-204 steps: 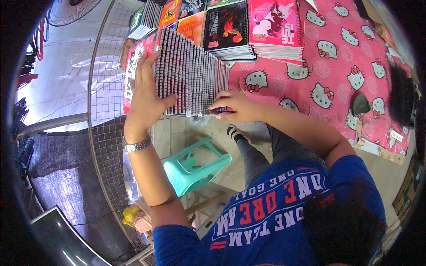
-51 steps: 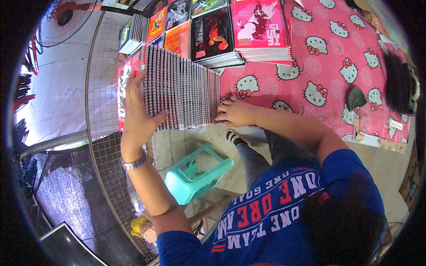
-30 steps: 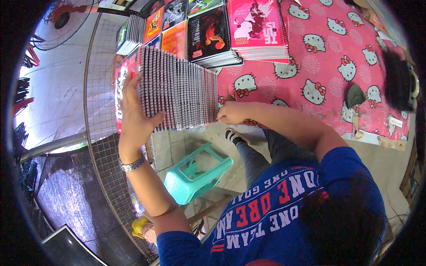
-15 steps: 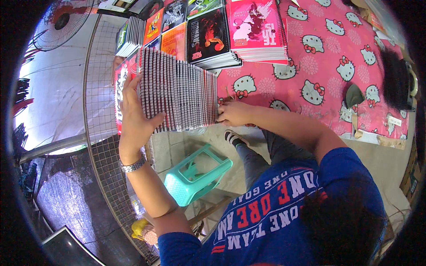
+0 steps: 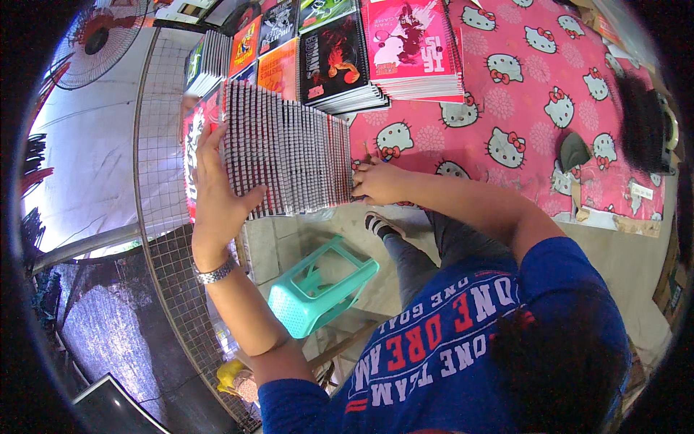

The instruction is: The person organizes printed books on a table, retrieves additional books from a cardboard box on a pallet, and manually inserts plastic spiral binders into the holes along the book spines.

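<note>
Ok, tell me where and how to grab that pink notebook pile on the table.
Come from the near right corner and grip the pink notebook pile by its near and right edges, probably with both hands. Its stacked page edges show on the near side, with the pink tablecloth exposed there, while the black notebook pile crowds its left.

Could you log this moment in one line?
left hand: on left side of notebook stack | right hand: at its lower right corner | nearby: turquoise stool, pink tablecloth
</note>
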`<action>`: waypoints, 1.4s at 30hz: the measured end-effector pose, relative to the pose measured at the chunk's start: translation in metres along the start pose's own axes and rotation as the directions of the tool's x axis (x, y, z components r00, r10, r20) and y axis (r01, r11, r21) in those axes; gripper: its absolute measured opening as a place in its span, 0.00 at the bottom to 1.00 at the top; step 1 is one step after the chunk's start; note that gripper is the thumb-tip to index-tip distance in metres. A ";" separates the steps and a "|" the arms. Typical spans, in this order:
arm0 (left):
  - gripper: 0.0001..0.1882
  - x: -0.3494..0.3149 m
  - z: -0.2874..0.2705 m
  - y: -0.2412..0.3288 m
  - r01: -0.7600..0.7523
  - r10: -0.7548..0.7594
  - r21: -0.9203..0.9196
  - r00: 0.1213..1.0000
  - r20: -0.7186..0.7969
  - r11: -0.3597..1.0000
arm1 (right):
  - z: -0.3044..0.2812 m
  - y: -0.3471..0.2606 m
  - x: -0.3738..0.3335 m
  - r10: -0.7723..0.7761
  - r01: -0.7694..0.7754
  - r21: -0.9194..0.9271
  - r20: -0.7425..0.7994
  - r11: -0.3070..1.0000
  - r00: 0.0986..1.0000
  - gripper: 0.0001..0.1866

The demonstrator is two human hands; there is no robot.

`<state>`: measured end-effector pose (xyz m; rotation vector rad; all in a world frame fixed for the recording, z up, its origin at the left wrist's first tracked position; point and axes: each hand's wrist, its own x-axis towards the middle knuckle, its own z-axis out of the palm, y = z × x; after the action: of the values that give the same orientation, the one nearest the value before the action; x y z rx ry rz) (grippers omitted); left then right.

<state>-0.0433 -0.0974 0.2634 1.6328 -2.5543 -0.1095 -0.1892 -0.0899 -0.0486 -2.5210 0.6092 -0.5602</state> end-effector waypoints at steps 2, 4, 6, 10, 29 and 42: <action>0.49 0.001 0.000 0.003 0.029 -0.028 -0.032 1.000 0.010 0.999 | 0.004 0.002 0.004 -0.035 0.035 -0.020 -0.046 0.999 0.998 0.16; 0.49 0.004 0.000 0.005 0.004 -0.004 -0.066 1.000 0.000 0.998 | 0.005 0.008 0.018 0.109 -0.143 0.136 0.230 0.980 0.967 0.12; 0.49 0.005 0.001 0.003 -0.025 0.025 -0.026 1.000 -0.004 0.999 | -0.002 0.018 0.035 0.069 -0.131 0.245 0.248 0.961 0.966 0.12; 0.48 -0.001 0.001 0.001 -0.018 0.017 -0.050 1.000 -0.018 0.999 | -0.018 0.009 0.034 0.072 -0.152 0.264 0.290 0.953 0.954 0.14; 0.49 -0.003 0.001 0.000 0.014 -0.014 -0.021 1.000 -0.015 1.000 | 0.000 -0.006 0.017 0.091 -0.087 -0.030 0.185 0.996 0.978 0.15; 0.50 -0.001 -0.001 0.001 -0.008 0.007 -0.052 1.000 -0.015 0.999 | 0.002 -0.014 -0.001 0.121 -0.122 -0.115 -0.019 0.986 0.993 0.16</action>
<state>-0.0435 -0.0964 0.2641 1.5991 -2.5244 -0.1604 -0.1843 -0.0780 -0.0434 -2.5683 0.8157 -0.5094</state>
